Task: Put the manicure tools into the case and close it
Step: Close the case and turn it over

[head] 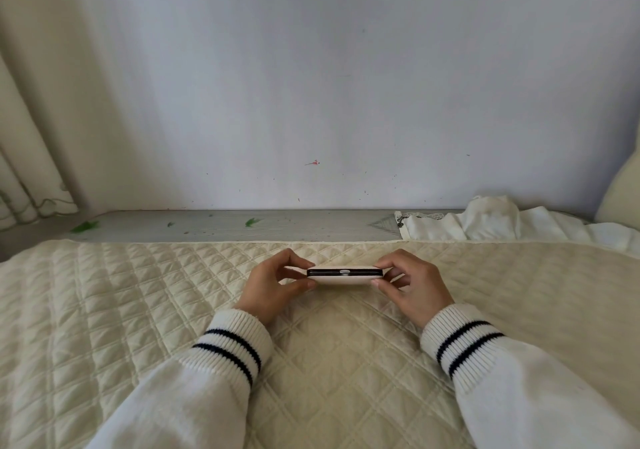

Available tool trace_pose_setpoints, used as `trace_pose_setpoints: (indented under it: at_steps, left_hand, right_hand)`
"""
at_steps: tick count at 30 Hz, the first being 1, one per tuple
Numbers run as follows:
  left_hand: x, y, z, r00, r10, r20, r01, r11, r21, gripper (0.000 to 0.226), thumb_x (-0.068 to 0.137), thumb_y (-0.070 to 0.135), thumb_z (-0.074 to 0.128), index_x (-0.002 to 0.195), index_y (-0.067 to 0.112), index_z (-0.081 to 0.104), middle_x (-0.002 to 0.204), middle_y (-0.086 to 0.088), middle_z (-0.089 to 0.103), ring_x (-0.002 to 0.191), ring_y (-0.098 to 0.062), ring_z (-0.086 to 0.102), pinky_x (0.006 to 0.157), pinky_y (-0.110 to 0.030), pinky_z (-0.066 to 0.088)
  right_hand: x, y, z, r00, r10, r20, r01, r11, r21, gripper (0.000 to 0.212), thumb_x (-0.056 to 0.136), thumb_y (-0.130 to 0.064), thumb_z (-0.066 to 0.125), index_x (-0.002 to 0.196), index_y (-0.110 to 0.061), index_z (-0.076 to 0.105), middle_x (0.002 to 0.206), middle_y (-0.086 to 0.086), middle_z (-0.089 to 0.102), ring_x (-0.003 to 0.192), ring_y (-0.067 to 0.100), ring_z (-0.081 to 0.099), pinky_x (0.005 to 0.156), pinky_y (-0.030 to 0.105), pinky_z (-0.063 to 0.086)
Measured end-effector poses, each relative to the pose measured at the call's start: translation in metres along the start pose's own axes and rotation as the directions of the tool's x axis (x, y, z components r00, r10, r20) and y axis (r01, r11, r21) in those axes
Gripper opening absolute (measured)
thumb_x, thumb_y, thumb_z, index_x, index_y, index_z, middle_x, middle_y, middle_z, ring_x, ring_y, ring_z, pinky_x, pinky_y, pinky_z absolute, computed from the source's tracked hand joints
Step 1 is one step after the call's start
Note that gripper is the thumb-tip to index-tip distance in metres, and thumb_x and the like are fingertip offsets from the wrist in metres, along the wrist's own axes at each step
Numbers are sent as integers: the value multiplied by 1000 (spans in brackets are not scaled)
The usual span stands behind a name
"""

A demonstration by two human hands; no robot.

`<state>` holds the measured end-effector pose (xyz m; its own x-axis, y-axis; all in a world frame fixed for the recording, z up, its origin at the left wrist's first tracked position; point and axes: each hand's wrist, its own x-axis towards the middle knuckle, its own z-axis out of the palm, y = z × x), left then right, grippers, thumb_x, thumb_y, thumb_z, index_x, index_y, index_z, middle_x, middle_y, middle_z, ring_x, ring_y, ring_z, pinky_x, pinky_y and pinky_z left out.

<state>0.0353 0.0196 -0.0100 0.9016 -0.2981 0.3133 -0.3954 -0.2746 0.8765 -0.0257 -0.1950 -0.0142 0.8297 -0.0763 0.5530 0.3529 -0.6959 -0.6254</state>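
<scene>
From the head camera, I look down at a bed covered with a cream quilted bedspread (138,310), its diamond stitching running out to every edge of the lower frame. At the centre, a little toward 12 o'clock from my wrists, I hold the manicure case (344,276) edge-on, so I see a thin pale slab with a dark seam along its length and a small silvery clasp at the middle of that seam. The two halves lie flat against each other; the case looks closed. No tools show anywhere on the bedspread.

My left hand (277,284) is clamped on the case's 9 o'clock end, thumb underneath and fingers curled over the top. My right hand (412,284) pinches the 3 o'clock end the same way, thumb low, fingers above. The hands are apart, with the case's whole length between them. Whether the case rests on the bedspread or is lifted just clear of it, I cannot tell.

Both white sleeves (228,348) come in from 7 and 5 o'clock, each with a ribbed cuff carrying two dark stripes.

Beyond the bedspread, toward 12 o'clock, a grey ledge (242,227) runs along the foot of a pale wall (311,85), which has a small pink mark. At 9 to 10 o'clock hangs a cream curtain (31,137). At 2 o'clock lies crumpled white cloth (502,223), with a pale pillow (620,199) at the frame's edge.
</scene>
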Motion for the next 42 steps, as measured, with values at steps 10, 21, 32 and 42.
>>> trace_pose_setpoints:
  at_steps: [10, 21, 32, 42]
  left_hand:
    - [-1, -2, -1, 988, 120, 95, -141, 956, 256, 30, 73, 4, 70, 67, 27, 52, 92, 15, 61, 89, -2, 61, 76, -7, 44]
    - [-4, -3, -1, 985, 102, 139, -137, 951, 278, 25, 77, 0, 63, 68, 22, 56, 95, 11, 59, 91, 0, 56, 75, 6, 36]
    - [-4, 0, 1, 989, 92, 119, -120, 959, 256, 30, 74, -8, 55, 63, 19, 56, 92, 6, 60, 88, -1, 58, 77, 0, 40]
    - [3, 27, -7, 984, -29, 174, -34, 938, 344, 13, 86, 24, 51, 85, 22, 64, 92, 4, 68, 81, -14, 61, 78, -29, 49]
  right_hand:
    - [0, 4, 1, 987, -4, 158, 20, 995, -101, 19, 70, -4, 72, 83, -11, 60, 91, -2, 61, 79, 16, 63, 76, 25, 54]
    - [-2, 9, -1, 979, -24, 204, 30, 999, -23, 26, 63, -9, 78, 74, -17, 56, 87, -7, 57, 82, 15, 60, 76, 26, 52]
    - [-1, 8, 2, 987, 0, 162, 5, 999, -33, 15, 70, -17, 74, 67, -10, 61, 83, -11, 58, 71, 8, 58, 62, 11, 45]
    - [21, -26, -16, 893, 183, 411, -92, 968, -232, 37, 87, -39, 50, 82, -5, 64, 89, 6, 62, 86, 25, 59, 82, 37, 46]
